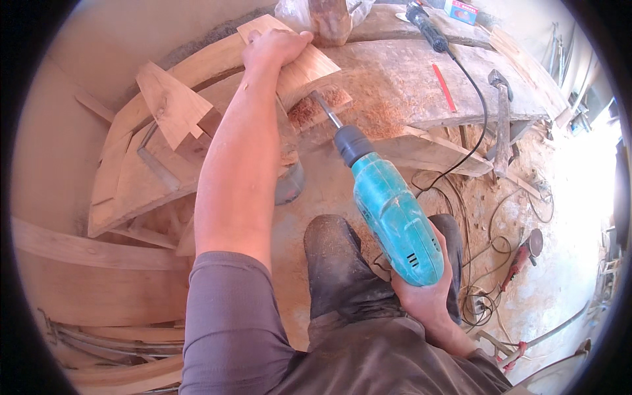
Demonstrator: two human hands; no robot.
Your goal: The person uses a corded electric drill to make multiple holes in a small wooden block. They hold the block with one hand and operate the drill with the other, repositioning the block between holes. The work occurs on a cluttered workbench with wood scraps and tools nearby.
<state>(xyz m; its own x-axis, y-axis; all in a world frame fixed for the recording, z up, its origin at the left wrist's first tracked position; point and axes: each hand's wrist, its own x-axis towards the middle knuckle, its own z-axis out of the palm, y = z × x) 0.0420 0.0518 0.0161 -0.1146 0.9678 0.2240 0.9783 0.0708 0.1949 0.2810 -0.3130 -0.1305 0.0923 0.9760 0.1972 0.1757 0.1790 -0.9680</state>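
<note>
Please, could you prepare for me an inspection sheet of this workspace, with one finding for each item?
Surface: worn wooden bench, sawdust scattered on it.
Things in use: teal drill, its bit pointing toward the near edge of a light board; contact cannot be told.
Clutter: red strip and dark power tool on the bench; hammer, handle reaching past the near edge.
Hands: left hand on the board, fingers partly hidden; right hand holding the drill.
Cables: black cable from the power tool over the bench edge; tangled cables on the floor.
Surroundings: red grinder on the floor; planks at left.
</note>
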